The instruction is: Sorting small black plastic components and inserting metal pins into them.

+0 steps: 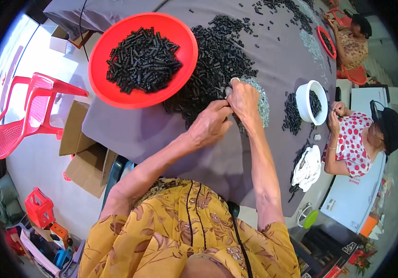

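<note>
My left hand [209,124] and my right hand [245,99] meet over the near part of the grey-covered table [199,162]. The left has its fingers bent and pressed together at the tips. Thumb and fingers of the right are also closed, with something white around one fingertip. Whatever sits between the fingers is too small and hidden to name. Just beyond the hands spreads a heap of short black cylindrical pieces [222,55]. Small clear, shiny pieces [262,103] lie partly behind my right hand.
A large red basin [98,69] of black pieces stands at the left. To the right are a white bowl [304,104], a white cloth [306,169] and a person [354,143] handling something small. Another person [352,46] sits farther off. A red chair [37,106] and cardboard box [88,160] stand left.
</note>
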A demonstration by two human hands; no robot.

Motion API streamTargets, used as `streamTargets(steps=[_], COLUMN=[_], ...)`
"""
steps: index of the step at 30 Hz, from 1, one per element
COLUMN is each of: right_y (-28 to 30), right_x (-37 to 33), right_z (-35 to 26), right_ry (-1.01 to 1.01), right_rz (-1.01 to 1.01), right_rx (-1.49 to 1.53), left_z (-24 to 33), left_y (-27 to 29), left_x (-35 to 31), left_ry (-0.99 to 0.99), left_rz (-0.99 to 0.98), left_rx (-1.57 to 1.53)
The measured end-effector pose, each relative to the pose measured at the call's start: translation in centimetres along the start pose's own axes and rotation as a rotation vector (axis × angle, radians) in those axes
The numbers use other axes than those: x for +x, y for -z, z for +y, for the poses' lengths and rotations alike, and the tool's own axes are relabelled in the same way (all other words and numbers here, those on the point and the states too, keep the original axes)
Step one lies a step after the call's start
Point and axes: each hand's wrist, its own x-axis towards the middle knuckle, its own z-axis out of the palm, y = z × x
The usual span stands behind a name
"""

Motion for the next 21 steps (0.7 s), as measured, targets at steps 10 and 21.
streamTargets(steps=[10,21], right_y=[2.8,4.2], right_x=[-2.7,-5.4], right_z=[1.7,0.3], right_ry=[-0.448,-0.347], right_rz=[-0.121,-0.186], right_rx=[1.651,1.705], left_z=[1.4,4.7], left_y=[4.2,4.4], left_x=[1.9,0.5], left_ry=[0.382,0.300], left_rz=[0.136,0.146], left_rx=[-0.277,-0.635])
